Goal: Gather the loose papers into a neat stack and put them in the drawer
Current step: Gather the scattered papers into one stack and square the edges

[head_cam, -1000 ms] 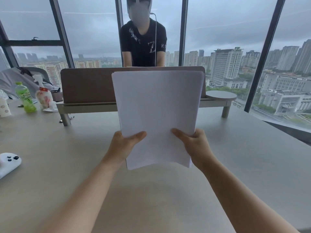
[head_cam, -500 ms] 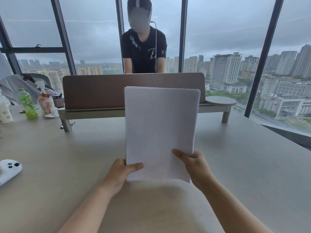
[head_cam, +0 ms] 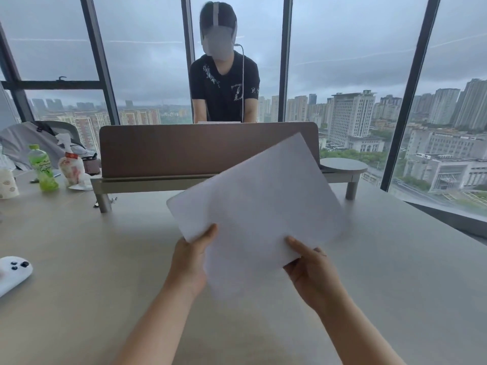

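Note:
A stack of white papers [head_cam: 259,206] is held up above the grey desk [head_cam: 79,285], turned at a slant with one corner pointing up to the right. My left hand [head_cam: 191,262] grips its lower left edge, thumb on the front. My right hand [head_cam: 312,272] pinches the lower right corner, thumb laid across the sheet. The stack's right edge is blurred. No drawer is in view.
A brown divider panel [head_cam: 184,148] on a raised shelf crosses the desk behind the papers, with a person standing beyond it. A green bottle [head_cam: 43,168], a wipes pack [head_cam: 71,167] and a cup [head_cam: 8,181] stand far left. A white controller [head_cam: 14,272] lies at the left edge.
The stack stood upright and was lowered toward the desk; now it has been rotated clockwise to a slant. Both hands still hold it, the right hand lower than before.

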Tool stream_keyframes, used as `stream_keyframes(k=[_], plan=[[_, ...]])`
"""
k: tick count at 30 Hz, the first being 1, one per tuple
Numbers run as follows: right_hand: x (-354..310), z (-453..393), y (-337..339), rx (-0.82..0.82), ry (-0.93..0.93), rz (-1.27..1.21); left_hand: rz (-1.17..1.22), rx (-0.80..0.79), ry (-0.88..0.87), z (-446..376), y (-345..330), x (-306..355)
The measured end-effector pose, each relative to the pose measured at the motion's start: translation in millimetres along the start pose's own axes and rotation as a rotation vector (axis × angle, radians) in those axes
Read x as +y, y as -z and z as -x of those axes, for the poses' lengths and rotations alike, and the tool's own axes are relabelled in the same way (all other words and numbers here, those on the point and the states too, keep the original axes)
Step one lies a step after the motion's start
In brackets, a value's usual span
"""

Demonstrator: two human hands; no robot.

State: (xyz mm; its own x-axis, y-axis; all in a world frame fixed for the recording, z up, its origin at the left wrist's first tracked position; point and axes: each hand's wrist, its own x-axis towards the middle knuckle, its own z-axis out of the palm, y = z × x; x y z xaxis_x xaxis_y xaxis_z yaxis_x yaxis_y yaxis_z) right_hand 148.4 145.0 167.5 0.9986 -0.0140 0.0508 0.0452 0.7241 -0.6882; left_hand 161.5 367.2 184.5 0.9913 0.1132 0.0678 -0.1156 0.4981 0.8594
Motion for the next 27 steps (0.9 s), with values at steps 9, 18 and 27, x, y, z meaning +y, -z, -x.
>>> stream_keyframes(k=[9,18,27], plan=[[-68.9,-8.9,31.0,-0.132,0.096,0.658,-0.308,-0.112,-0.134,-14.0,35.4,38.8],[-47.8,-1.8,24.3,-0.103,0.134,0.681,-0.389,-0.083,-0.187,-1.8,38.7,16.6],[-38.3,-2.1,24.4,-0.050,0.166,0.649,-0.375,-0.109,-0.153,-9.3,41.9,9.0]])
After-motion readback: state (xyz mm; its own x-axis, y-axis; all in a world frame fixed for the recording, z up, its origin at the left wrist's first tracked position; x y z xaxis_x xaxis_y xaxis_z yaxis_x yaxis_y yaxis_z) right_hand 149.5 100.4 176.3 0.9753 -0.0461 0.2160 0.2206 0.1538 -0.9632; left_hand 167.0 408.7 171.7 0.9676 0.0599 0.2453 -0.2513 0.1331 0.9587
